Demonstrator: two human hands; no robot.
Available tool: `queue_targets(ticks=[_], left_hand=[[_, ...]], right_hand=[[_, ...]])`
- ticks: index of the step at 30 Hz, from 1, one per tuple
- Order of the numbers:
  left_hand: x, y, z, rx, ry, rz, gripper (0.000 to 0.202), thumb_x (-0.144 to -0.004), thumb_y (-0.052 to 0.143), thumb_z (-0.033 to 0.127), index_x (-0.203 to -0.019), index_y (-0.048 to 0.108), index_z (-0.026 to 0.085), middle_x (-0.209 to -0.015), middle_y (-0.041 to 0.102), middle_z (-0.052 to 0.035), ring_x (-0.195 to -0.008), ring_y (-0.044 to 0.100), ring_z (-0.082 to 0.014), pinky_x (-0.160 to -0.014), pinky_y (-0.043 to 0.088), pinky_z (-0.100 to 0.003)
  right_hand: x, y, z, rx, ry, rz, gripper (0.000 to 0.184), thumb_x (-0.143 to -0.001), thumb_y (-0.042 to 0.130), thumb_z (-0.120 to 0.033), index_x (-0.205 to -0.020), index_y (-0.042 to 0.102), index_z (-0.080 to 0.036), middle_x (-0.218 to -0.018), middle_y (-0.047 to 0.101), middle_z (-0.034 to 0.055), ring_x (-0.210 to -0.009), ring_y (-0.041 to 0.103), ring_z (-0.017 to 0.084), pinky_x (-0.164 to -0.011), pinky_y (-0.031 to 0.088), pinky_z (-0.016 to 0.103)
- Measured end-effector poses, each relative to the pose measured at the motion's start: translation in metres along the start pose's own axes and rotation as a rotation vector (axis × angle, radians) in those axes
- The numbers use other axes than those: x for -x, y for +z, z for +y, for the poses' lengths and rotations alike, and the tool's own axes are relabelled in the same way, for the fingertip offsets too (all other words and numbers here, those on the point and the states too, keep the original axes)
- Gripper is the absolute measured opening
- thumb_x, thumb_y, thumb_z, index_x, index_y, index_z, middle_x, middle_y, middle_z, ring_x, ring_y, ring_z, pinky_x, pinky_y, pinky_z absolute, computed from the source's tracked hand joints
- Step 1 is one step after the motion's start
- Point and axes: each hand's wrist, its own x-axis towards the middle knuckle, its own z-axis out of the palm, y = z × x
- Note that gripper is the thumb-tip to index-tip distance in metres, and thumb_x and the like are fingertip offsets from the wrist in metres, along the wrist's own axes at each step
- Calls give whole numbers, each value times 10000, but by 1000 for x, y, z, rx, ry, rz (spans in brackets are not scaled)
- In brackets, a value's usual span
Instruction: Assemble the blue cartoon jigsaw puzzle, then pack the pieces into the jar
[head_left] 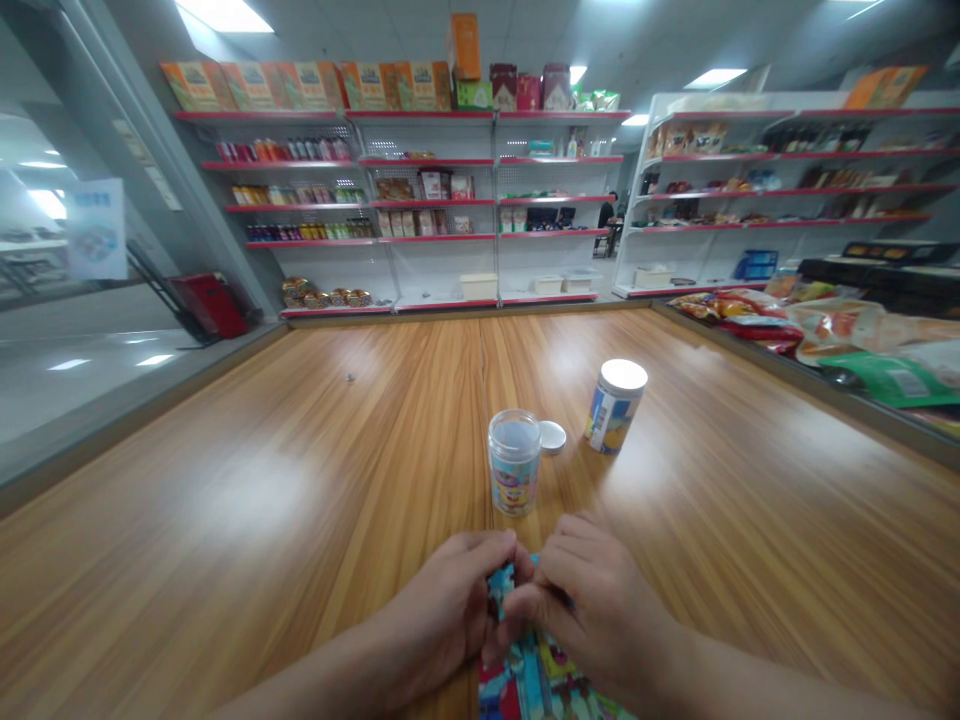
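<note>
A brightly printed jigsaw puzzle (525, 683) lies on the table close to my body, mostly covered by my hands. My left hand (465, 600) is closed at its upper left edge, thumb and fingers pinched together. From the other side my right hand (592, 590) grips the same edge with curled fingers; the exact hold is hidden. Just beyond my hands an open clear jar (514, 470) with a cartoon print stands upright. Its round white lid (553, 437) rests beside it. Farther right is a closed blue-and-yellow jar (616, 408) with a white lid.
The wooden table (225, 560) has a raised rim. A tiny object (349, 377) sits at its far left part. Snack bags (892, 380) and black trays lie beyond the right edge. Stocked shelves (427, 235) stand behind; a person (609, 212) is in the distance.
</note>
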Motion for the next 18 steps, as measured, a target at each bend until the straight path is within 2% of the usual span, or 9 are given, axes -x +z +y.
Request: queue_targets(ticks=[2, 4, 5, 7, 9, 10, 12, 14, 18], left_hand=[[0, -2, 3, 63, 7, 19, 346, -901, 675, 432, -794, 544, 129, -596, 489, 25, -428, 403, -48, -373, 293, -137], [0, -7, 8, 128, 52, 44, 369, -882, 700, 415, -750, 484, 147, -615, 473, 45, -406, 284, -14, -360, 202, -126], [0, -10, 11, 129, 76, 58, 392, -877, 701, 432, -739, 457, 158, -600, 440, 62, -395, 217, -10, -352, 160, -130], [1, -17, 16, 26, 126, 98, 443, -874, 675, 514, -723, 420, 185, -537, 323, 97, -384, 112, -24, -340, 101, -155], [1, -24, 21, -287, 237, 170, 474, -896, 611, 579, -698, 415, 196, -508, 256, 99, -382, 136, -47, -358, 126, -183], [2, -27, 22, -524, 325, 215, 476, -920, 578, 572, -679, 423, 192, -507, 276, 83, -394, 205, -62, -389, 172, -197], [4, -31, 23, -1065, 489, 268, 442, -976, 521, 486, -664, 474, 177, -537, 403, 30, -472, 386, -99, -485, 259, -232], [6, -31, 22, -1488, 550, 242, 370, -1015, 464, 379, -719, 546, 175, -621, 545, -21, -575, 522, -142, -564, 300, -266], [10, -28, 20, -1778, 520, 112, 336, -1047, 363, 300, -815, 581, 192, -699, 646, -57, -623, 618, -192, -585, 324, -297]], right_hand=[[0, -4, -5, 21, 29, -43, 371, -1042, 494, -336, -713, 548, -175, -697, 565, 21, -702, 489, 172, -666, 330, 332], [-1, -8, -9, 40, 53, -140, 256, -988, 564, -378, -848, 614, -170, -840, 616, 53, -818, 527, 211, -728, 384, 356], [0, -9, -10, 53, 47, -208, 295, -936, 630, -459, -968, 642, -166, -945, 636, 73, -898, 540, 241, -777, 412, 381], [1, -9, -10, 100, -12, -349, 640, -813, 715, -625, -1237, 606, -158, -1154, 628, 112, -1033, 534, 299, -888, 440, 444], [4, -5, -6, 161, -94, -435, 869, -760, 715, -709, -1392, 516, -147, -1241, 607, 135, -1080, 525, 326, -950, 438, 489], [6, -2, -4, 189, -119, -446, 887, -762, 703, -719, -1405, 505, -141, -1235, 609, 140, -1073, 525, 330, -958, 437, 503], [8, 3, -1, 222, -129, -435, 843, -775, 696, -704, -1370, 532, -131, -1187, 619, 145, -1038, 530, 328, -939, 447, 512], [9, 6, 1, 231, -106, -419, 801, -750, 725, -689, -1293, 576, -119, -1129, 621, 145, -990, 533, 324, -894, 465, 506], [8, 8, 1, 220, -47, -410, 711, -637, 831, -621, -1088, 628, -111, -1018, 608, 133, -911, 526, 315, -799, 481, 488]])
